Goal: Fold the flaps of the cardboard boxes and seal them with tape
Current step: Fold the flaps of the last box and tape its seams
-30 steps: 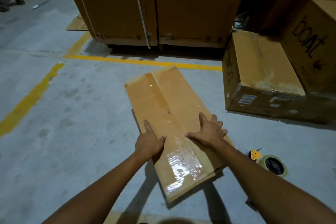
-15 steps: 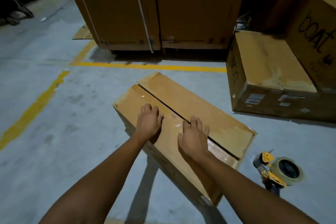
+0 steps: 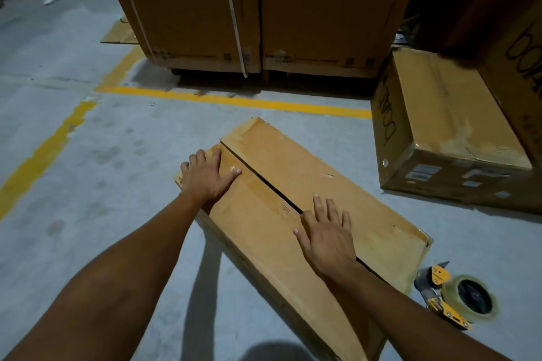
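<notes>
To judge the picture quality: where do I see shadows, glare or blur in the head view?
Head view: dim light; the arms cast shadows on the floor beside the box; a small glare sits on tape by the left hand; print on the far cartons is too soft to read.

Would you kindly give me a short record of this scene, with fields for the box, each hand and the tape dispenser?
box: on the floor, top flaps folded down, dark gap along the seam
left hand: flat, fingers spread, pressing the near flap's far end
right hand: flat, lying across the seam, nearer the camera
tape dispenser: on the floor right of the box, untouched
second box: closed, further right
</notes>
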Demonstrator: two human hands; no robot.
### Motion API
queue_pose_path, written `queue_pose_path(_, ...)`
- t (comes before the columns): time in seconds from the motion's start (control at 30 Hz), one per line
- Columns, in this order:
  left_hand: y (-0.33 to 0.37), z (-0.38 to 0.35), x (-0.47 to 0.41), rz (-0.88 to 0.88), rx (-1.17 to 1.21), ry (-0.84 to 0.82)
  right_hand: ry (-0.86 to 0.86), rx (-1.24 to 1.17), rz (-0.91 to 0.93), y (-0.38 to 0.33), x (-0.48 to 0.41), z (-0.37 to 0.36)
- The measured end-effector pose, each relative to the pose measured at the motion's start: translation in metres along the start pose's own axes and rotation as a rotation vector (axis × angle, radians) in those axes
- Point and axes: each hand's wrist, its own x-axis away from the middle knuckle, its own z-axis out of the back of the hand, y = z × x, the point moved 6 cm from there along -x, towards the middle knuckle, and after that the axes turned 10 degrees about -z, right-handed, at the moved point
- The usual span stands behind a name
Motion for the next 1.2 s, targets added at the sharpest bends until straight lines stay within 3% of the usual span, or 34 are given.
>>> queue_pose_path(0.17,0.004,0.009,0.038,0.1,-0.025,-0.024,-0.087,0.024,-0.02,0.009,-0.007,0.004)
queue_pose_path(0.37,0.033,0.007,0.121,0.31,0.056,-0.011,-0.168,-0.123,-0.21,0.014,-0.02,0.011)
queue_pose_path(0.47,0.045,0.002,0.169,0.372,0.089,0.011,-0.103,-0.141,-0.199,0.026,-0.003,0.012)
queue_pose_path(0.57,0.06,0.001,0.208,0.402,0.116,0.062,0.061,-0.353,-0.235,0.041,0.022,0.022)
queue_pose_path(0.63,0.073,-0.001,0.22,0.309,0.113,0.128,0.123,-0.398,-0.203,0.044,0.038,0.025)
queue_pose_path(0.7,0.099,-0.005,0.22,0.081,0.102,0.129,0.064,-0.261,-0.112,0.042,0.05,0.018)
queue_pose_path(0.77,0.134,-0.01,0.214,-0.154,0.097,0.065,-0.039,-0.189,-0.1,0.048,0.064,0.009)
queue_pose_path(0.87,0.19,-0.017,0.204,-0.373,0.105,-0.088,-0.099,-0.171,-0.154,0.077,0.086,0.001)
queue_pose_path(1.0,0.266,-0.014,0.19,-0.505,0.102,-0.131,-0.084,-0.156,-0.225,0.136,0.111,0.003)
queue_pose_path(1.2,0.372,0.024,0.165,-0.572,0.02,0.186,0.182,-0.297,-0.405,0.232,0.131,0.018)
